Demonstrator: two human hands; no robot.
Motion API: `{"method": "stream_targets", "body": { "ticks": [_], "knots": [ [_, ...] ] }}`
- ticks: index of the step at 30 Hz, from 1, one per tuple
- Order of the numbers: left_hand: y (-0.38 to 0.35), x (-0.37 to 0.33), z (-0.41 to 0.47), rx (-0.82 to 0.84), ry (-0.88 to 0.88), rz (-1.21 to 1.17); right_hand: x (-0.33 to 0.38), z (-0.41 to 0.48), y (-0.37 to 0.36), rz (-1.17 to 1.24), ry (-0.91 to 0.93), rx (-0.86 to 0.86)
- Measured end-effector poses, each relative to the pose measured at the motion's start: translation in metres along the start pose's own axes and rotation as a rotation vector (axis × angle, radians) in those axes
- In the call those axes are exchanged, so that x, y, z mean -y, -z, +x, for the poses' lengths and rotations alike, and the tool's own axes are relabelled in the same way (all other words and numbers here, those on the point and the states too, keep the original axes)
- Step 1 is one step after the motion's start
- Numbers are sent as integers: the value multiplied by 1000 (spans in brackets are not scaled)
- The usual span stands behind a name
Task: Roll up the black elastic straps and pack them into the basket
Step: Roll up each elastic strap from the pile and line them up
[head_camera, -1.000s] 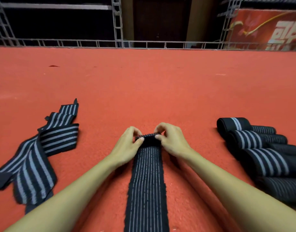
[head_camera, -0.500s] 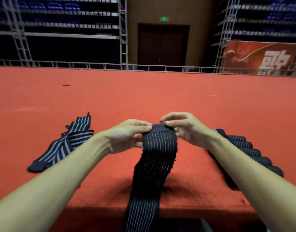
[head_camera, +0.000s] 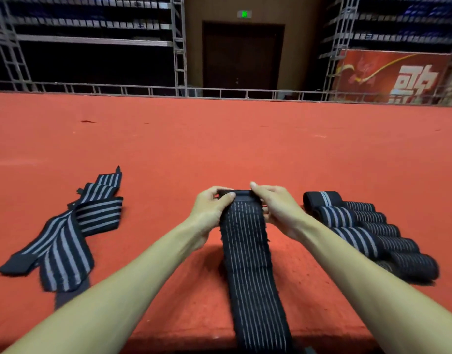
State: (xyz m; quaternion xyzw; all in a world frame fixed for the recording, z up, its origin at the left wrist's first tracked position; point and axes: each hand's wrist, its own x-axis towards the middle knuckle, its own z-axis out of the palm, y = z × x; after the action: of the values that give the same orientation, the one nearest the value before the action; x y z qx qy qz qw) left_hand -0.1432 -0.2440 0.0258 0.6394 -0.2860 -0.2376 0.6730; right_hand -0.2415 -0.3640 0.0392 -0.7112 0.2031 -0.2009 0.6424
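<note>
Dim background, perhaps slight edge warp

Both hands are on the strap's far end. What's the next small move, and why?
Probably roll the end one more turn toward you. The left hand and right hand pinch the strap at its far end, where only a small roll shows; the rest lies unrolled along the red surface and runs past its near edge.

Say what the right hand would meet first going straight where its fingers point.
Beyond the rolled strap end the right hand grips, likely bare red carpet; the left hand lies close beside that line.
</note>
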Motion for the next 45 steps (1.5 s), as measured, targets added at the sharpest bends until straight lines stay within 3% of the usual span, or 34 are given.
{"method": "stream_targets", "body": {
  "ticks": [3, 9, 21, 32, 37, 45],
  "knots": [
    [-6, 20, 18, 0, -178, 168, -15, 16, 3, -2, -43, -61],
    [-16, 65, 50, -12, -282, 210, -69, 50, 8, 16, -17, -186],
    [-13, 93, 71, 97, -171, -60, -106, 71, 15, 151, 47, -72],
    [-12, 94, 64, 99, -33, -141, -106, 68, 17, -6, 207, -152],
    [-14, 90, 61, 125, -152, 14, -102, 65, 20, -20, 253, -153],
    [-12, 88, 60, 84, -226, 49, -104, 64, 13, 88, 107, -97]
  ]
}}
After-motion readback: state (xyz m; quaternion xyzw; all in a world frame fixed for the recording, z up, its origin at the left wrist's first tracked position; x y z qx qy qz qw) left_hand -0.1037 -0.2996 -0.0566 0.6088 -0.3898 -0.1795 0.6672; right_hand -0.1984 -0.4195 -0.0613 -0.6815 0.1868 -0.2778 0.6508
